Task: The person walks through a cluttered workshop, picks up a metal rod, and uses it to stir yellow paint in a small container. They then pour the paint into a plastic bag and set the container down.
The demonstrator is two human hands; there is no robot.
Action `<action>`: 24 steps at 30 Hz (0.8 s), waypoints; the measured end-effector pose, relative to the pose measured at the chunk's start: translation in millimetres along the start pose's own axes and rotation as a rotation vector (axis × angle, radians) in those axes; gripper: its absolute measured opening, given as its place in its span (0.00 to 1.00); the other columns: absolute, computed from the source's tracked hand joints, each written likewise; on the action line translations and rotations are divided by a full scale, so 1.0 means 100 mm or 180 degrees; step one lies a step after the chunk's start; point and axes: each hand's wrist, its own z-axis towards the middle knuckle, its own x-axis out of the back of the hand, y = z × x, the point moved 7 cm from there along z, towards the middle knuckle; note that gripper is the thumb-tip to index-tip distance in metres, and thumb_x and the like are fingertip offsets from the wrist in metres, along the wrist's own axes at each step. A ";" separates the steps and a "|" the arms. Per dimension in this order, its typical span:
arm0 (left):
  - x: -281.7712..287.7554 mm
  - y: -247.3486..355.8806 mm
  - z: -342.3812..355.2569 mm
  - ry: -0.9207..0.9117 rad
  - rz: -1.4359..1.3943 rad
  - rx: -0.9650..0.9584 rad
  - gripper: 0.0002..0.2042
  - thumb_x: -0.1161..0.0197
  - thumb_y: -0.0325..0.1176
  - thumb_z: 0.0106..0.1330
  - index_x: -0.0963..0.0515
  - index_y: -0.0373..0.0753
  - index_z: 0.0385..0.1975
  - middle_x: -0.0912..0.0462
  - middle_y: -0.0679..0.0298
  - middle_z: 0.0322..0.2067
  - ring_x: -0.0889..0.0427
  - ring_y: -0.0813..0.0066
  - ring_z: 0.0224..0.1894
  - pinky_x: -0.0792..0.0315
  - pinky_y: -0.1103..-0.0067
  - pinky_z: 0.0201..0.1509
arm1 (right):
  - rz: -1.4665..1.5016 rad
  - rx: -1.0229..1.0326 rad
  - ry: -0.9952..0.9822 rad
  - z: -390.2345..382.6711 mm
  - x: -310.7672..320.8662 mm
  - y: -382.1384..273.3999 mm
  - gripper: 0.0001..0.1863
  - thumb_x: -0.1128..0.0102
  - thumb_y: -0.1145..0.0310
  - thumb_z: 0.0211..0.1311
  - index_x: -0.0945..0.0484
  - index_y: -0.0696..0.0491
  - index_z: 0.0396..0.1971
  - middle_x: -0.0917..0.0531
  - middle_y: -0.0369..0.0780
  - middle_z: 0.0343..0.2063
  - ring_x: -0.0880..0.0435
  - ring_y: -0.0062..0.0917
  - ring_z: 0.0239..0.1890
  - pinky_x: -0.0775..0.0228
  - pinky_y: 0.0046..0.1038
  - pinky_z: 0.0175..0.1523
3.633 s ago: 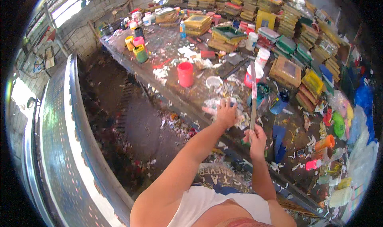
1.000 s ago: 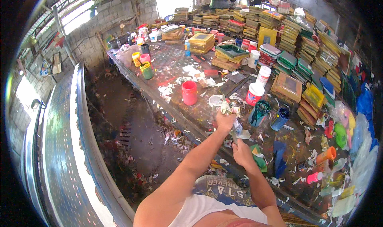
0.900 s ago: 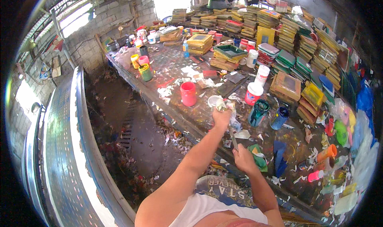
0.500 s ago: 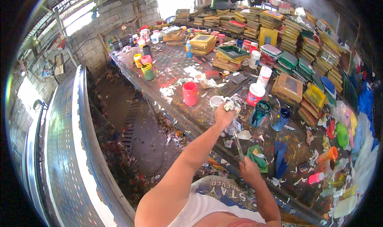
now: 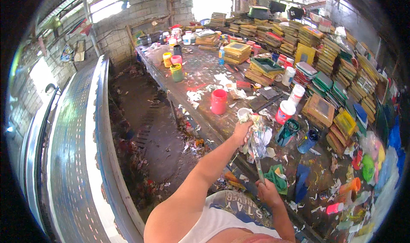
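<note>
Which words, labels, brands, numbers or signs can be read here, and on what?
Printed cloth at the waist: large block lettering, wording not copied here.
Red-and-white tub: label too small to read.
White container behind it: print too blurred to read.
Nothing else is legible.

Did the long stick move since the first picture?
Yes, the stick went left and lower: its far end overlapped the red-labelled bucket; now left of it, at the rag.

Workshop, stained worktable (image 5: pixel 198 66), coloured tubs (image 5: pixel 219 103), stacked frames (image 5: pixel 326 55), block wall (image 5: pixel 114 38)
</note>
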 end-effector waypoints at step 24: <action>-0.03 -0.45 0.02 0.1307 0.1664 -0.1193 0.26 0.22 0.34 0.61 0.17 0.43 0.61 0.07 0.50 0.51 0.09 0.45 0.56 0.18 0.56 0.60 | -0.3056 0.0383 0.0632 0.26 -0.05 -0.52 0.15 0.44 0.57 0.83 0.26 0.56 0.50 0.12 0.61 0.35 0.12 0.65 0.41 0.23 0.63 0.46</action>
